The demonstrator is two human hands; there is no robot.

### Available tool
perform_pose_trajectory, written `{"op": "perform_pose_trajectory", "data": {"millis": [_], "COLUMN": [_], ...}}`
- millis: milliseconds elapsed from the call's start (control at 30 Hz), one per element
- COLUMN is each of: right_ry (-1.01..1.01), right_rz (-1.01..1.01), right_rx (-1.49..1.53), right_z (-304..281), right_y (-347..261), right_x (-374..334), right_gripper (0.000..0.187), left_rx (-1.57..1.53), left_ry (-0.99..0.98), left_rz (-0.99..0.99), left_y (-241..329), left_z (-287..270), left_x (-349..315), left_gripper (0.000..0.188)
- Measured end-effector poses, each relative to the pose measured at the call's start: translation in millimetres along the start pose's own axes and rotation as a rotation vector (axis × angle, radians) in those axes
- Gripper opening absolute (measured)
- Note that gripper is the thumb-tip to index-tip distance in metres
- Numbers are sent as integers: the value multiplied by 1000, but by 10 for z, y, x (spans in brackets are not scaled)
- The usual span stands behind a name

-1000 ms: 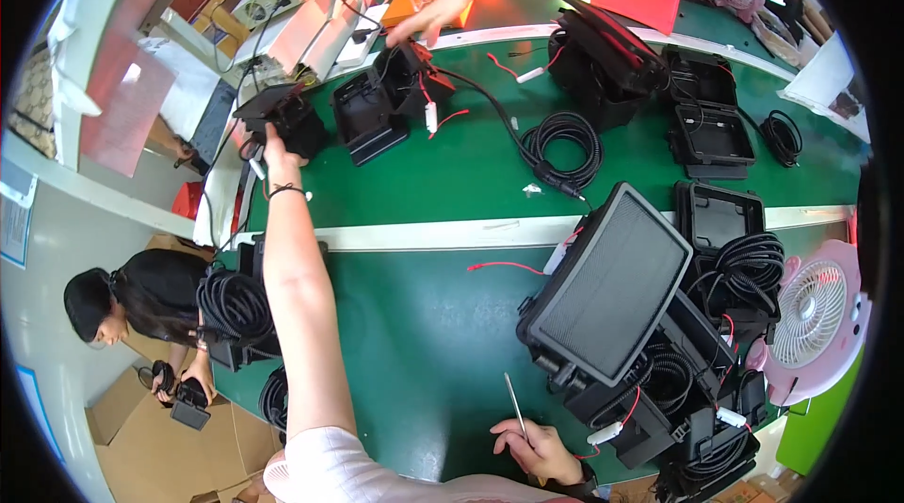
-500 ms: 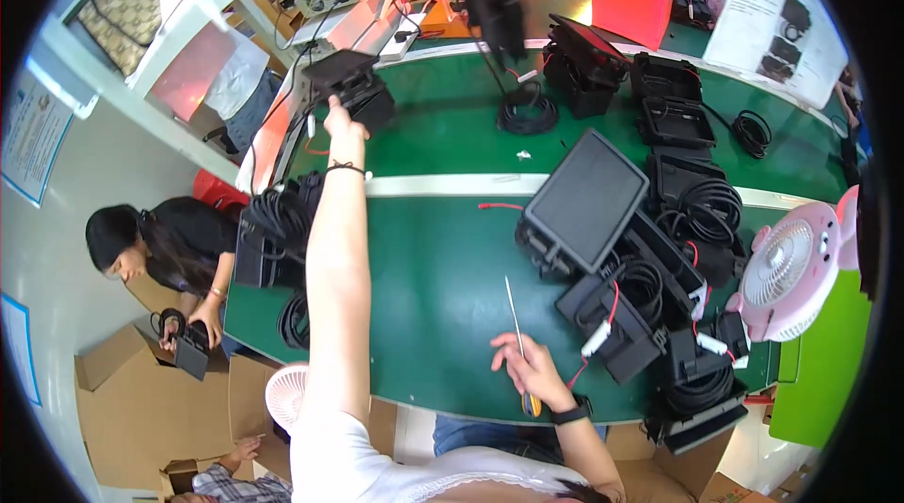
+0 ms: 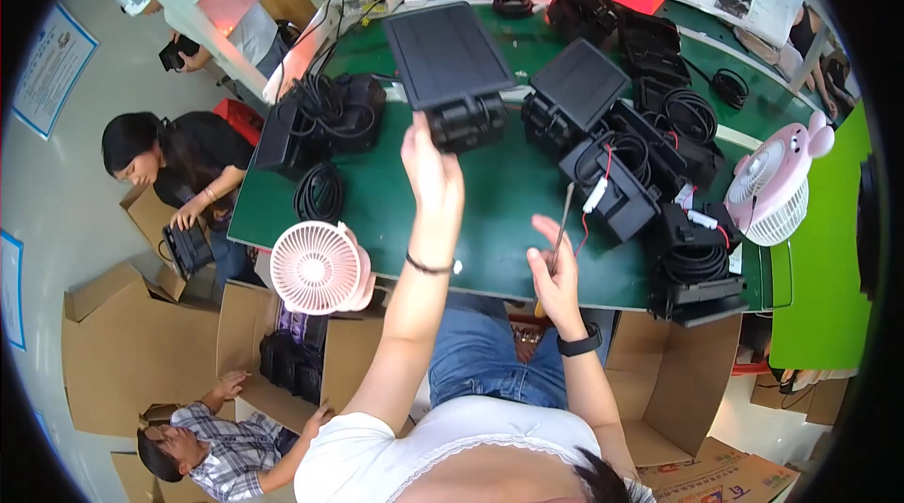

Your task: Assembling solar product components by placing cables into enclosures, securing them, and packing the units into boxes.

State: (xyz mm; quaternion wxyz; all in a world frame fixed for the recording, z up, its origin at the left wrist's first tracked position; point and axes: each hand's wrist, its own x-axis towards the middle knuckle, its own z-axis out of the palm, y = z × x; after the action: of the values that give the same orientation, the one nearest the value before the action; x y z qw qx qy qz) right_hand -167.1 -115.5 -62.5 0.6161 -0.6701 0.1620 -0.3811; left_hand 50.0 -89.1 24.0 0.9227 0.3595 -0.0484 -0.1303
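My left hand (image 3: 433, 169) grips the near edge of a black box with a flat, solar-type panel (image 3: 447, 56) tilted on top. The box is held over the green bench (image 3: 499, 211). In my right hand (image 3: 557, 282), a screwdriver (image 3: 567, 211) lies between thumb and palm, its thin shaft pointing away from me. Its orange handle end shows below the hand. Just beyond this hand sits another panel-topped black box (image 3: 582, 84). Nearby is an open black housing (image 3: 617, 206) with a coiled cable, a red wire and a white connector (image 3: 596, 194).
More black boxes with coiled cables (image 3: 320, 112) crowd the bench's left, beside a pink fan (image 3: 320, 267). A second pink fan (image 3: 772, 192) stands at right. Cardboard boxes (image 3: 141, 352) fill the floor. A person in black (image 3: 202, 159) and one in plaid (image 3: 231, 446) are at left.
My left hand has brought the panel-topped box from the far left toward me and rightward. The view has shifted. My right hand still holds the screwdriver.
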Motion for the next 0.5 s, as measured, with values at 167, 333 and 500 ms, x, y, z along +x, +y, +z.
{"op": "perform_pose_trajectory", "data": {"millis": [167, 333, 500], "right_ry": [109, 68, 90], "right_rz": [-20, -45, -24], "right_rx": [197, 209, 139], "right_z": [168, 268, 125], "right_y": [-40, 130, 230], "right_x": [-299, -547, -538], "right_gripper": [55, 72, 80], "left_rx": [-23, 207, 700], "left_ry": [-12, 76, -628], "left_rz": [-14, -182, -114], "left_y": [-66, -360, -143], "left_z": [-466, -881, -1336], "left_x": [-1210, -2005, -2059], "left_gripper": [27, 30, 45]}}
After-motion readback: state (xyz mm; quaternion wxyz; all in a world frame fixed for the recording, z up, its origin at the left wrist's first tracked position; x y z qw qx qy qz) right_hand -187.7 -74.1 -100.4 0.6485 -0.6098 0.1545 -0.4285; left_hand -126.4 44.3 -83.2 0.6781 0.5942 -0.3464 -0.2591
